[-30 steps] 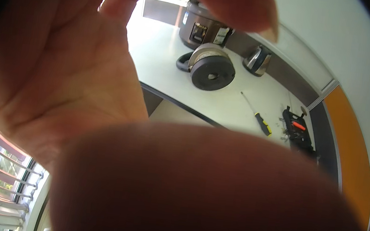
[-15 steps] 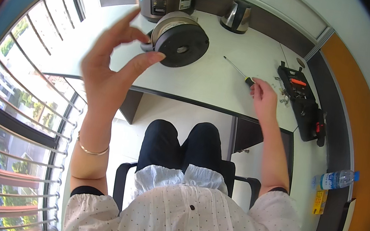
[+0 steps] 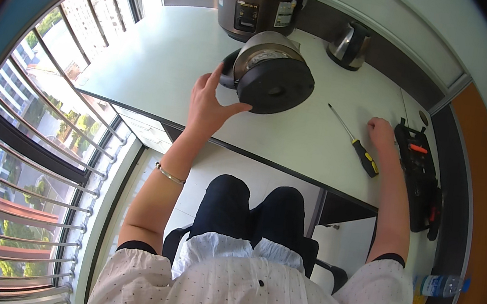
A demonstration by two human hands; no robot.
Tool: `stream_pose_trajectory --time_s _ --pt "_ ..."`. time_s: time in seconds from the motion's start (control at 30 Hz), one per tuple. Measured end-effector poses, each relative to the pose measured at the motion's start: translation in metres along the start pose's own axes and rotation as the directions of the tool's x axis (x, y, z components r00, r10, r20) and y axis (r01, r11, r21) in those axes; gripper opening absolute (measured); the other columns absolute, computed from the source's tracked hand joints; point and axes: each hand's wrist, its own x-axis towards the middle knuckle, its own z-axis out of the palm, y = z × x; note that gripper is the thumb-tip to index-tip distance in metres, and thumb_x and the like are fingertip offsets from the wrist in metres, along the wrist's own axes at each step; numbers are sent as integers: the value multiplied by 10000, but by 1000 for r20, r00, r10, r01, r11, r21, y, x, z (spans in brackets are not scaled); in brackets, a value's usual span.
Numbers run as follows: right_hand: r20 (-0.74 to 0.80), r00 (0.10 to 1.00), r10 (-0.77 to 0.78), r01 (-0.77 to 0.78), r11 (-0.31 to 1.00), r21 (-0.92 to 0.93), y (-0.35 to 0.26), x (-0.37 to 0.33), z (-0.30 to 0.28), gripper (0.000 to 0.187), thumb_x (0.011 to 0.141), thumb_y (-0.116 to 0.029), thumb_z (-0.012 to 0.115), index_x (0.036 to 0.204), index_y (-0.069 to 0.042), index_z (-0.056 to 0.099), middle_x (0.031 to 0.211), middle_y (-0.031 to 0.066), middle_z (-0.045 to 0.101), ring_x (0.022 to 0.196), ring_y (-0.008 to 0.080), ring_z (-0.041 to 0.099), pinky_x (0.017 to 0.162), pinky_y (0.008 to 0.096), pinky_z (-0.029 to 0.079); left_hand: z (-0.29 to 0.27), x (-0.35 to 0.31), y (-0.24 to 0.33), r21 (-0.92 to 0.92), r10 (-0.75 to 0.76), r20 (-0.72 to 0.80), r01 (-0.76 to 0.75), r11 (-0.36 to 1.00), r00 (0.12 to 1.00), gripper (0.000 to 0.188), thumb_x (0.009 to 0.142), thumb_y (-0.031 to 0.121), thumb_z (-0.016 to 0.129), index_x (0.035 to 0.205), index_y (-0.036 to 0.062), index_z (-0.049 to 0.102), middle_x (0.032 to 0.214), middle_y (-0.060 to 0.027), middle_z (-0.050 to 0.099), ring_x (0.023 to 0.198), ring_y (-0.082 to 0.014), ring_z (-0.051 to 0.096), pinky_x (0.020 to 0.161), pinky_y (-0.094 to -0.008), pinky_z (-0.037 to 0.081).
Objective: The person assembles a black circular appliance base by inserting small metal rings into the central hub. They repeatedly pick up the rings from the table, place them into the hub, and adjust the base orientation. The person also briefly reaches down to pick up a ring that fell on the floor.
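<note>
An electric kettle (image 3: 268, 54) lies tipped on its side on the pale desk, its round black base turned toward me. My left hand (image 3: 210, 104) grips it, thumb at the rim of the base and fingers against the black handle (image 3: 229, 67). To the right lies a screwdriver (image 3: 352, 140) with a black and yellow handle, its shaft pointing away to the left. Just beyond that handle my right hand (image 3: 383, 135) rests on the desk, fingers curled in. Whatever those fingers hold, if anything, is hidden.
A brown rice cooker (image 3: 262, 7) stands behind the kettle, and a second metal kettle (image 3: 349, 46) at the back. An open black tool case (image 3: 416, 175) with an orange-handled tool lies at the right. A water bottle (image 3: 440, 285) is farther along. Barred windows line the left.
My left hand has come onto the kettle from the air beside it. My right hand has let go of the screwdriver, which now lies on the desk, and has curled up. The view has shifted.
</note>
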Motion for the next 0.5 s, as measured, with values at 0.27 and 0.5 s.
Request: stream_pose_trajectory --time_s 0.27,0.5 --pt "5 998 -65 65 998 3 8 7 3 178 799 -135 590 952 -81 664 959 139 654 917 303 618 797 388 497 16 20 -17 57 162 -81 -158 986 983 941 567 269 871 1372 114 408 1241 -156 454 1112 -289 488 843 -381 473" --pt "-34 996 86 -77 976 205 13 0 -16 244 816 -92 573 1047 -79 650 978 143 658 905 297 628 789 352 503 19 20 -17 38 110 -25 -109 993 994 930 558 288 864 1341 59 419 1180 -176 487 1100 -327 472 924 -407 416"
